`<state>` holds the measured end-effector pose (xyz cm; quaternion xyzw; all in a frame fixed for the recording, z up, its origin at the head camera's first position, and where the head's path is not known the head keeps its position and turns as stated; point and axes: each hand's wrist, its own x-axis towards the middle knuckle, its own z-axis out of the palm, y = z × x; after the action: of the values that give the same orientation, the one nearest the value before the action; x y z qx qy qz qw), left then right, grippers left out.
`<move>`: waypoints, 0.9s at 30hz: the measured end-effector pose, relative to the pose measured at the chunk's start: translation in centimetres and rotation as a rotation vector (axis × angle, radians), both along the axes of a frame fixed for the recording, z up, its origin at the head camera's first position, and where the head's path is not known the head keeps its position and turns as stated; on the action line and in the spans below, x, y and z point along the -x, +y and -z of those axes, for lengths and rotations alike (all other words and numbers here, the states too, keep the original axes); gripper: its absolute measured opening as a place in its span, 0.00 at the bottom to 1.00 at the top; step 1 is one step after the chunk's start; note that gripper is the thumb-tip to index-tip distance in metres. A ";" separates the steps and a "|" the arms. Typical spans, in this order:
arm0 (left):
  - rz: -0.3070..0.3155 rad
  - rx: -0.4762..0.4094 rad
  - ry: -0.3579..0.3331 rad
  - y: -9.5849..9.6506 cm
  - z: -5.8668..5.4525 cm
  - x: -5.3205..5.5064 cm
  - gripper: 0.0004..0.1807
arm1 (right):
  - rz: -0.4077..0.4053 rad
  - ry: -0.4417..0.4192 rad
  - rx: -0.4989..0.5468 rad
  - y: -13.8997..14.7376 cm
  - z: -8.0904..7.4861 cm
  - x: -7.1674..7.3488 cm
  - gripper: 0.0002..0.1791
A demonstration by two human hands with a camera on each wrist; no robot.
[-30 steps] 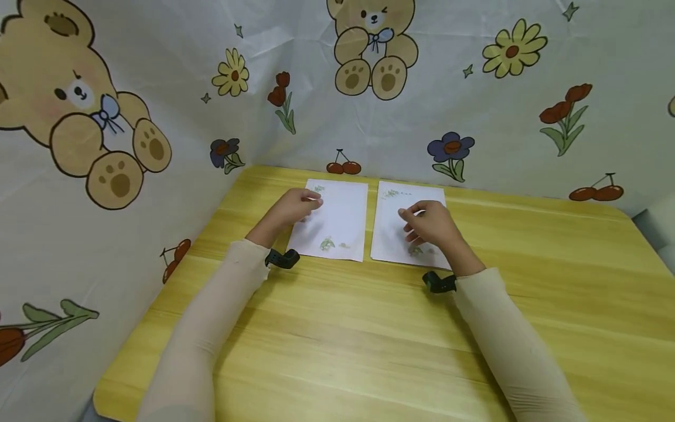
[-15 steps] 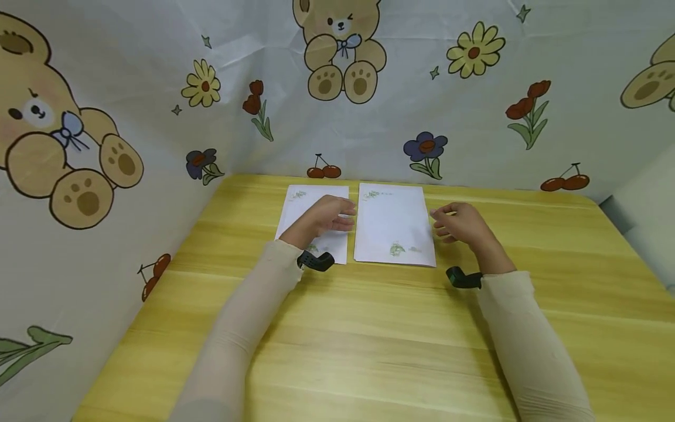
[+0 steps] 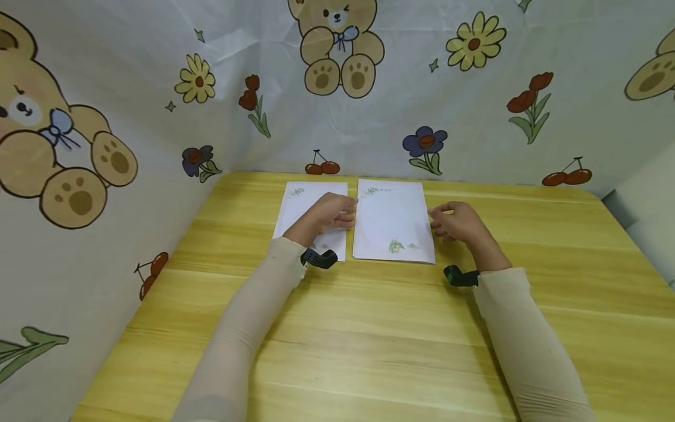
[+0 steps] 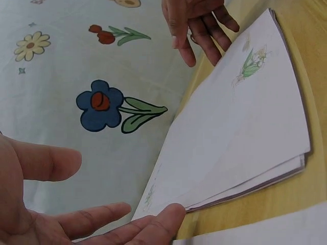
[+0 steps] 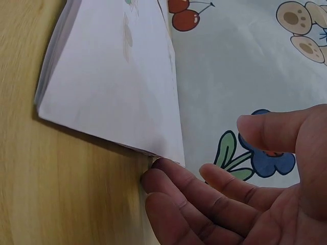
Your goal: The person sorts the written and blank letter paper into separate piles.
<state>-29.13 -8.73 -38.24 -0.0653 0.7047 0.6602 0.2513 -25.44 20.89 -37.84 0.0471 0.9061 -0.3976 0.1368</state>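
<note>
On the table lie two stacks of white paper with small green plant prints at their corners. The right-hand paper stack (image 3: 392, 220) sits between my two hands. My left hand (image 3: 333, 212) reaches over the left-hand paper stack (image 3: 296, 205) and hides part of it, its fingertips at the near stack's left edge. My right hand (image 3: 457, 221) is at the opposite edge, fingers relaxed and thumb apart. In the right wrist view, the fingertips (image 5: 162, 168) meet the edge of the paper stack (image 5: 112, 92). Layered sheets show along the stack's side in the left wrist view.
The wood-grain table (image 3: 337, 328) stretches toward me and to the right. Behind and left of it hangs a white cloth (image 3: 295, 117) printed with bears, flowers and cherries. A dark camera mount (image 3: 319, 258) is on my left wrist, another (image 3: 460, 275) on my right.
Both hands have moved right: the left from the left-hand stack to the gap between stacks, the right from over the right-hand stack to its outer edge. In the last half second they barely moved.
</note>
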 end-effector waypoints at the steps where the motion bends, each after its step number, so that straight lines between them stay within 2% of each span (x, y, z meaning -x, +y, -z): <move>1: 0.004 -0.002 -0.005 0.0 0.0 0.0 0.28 | 0.002 -0.003 -0.008 -0.1 0.0 0.0 0.34; 17: -0.013 0.002 -0.033 0.1 0.4 0.4 0.27 | 0.011 -0.008 -0.002 -0.6 -0.7 -0.2 0.34; 27: -0.018 0.005 -0.038 0.2 0.4 0.3 0.25 | 0.063 0.065 0.007 -0.5 -0.6 -0.1 0.33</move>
<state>-29.41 -8.53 -38.65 -0.0849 0.7007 0.6595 0.2586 -25.33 20.40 -37.28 0.0620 0.9067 -0.4063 0.0951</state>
